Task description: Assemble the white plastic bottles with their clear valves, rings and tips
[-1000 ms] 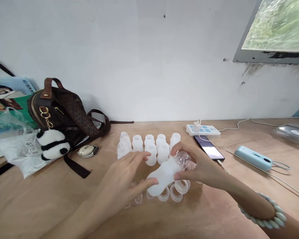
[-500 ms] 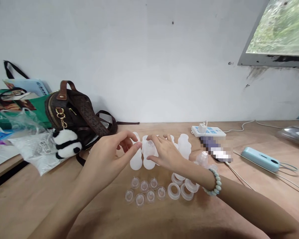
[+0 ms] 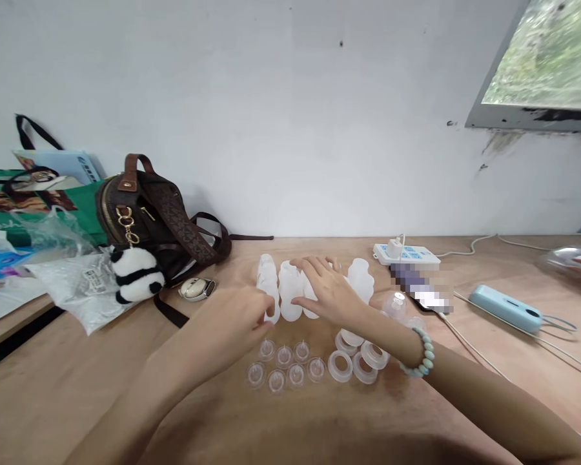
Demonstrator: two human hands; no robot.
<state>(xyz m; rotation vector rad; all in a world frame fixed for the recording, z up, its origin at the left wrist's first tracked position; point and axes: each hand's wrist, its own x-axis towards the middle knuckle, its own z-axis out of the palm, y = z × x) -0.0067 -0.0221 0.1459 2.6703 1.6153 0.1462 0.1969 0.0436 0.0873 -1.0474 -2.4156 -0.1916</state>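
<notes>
My left hand has its fingers curled in, just in front of the leftmost translucent white bottle. Whatever may lie inside the curl is hidden. Spread fingers of my right hand rest over the middle bottles in the row, its thumb near a bottle left of centre. Another bottle with a wavy outline stands at the row's right end. In front of my hands are several clear teats. Several translucent rings lie to their right, partly stacked. Clear domed caps show behind my right forearm.
At the left are a brown backpack with a panda charm, a plastic bag and a watch-like item. A power strip, a phone with a cable, and a blue device lie at the right.
My left hand has turned down and curled its fingers, where before they were apart. My right hand stays over the bottles. The view has shifted slightly.
</notes>
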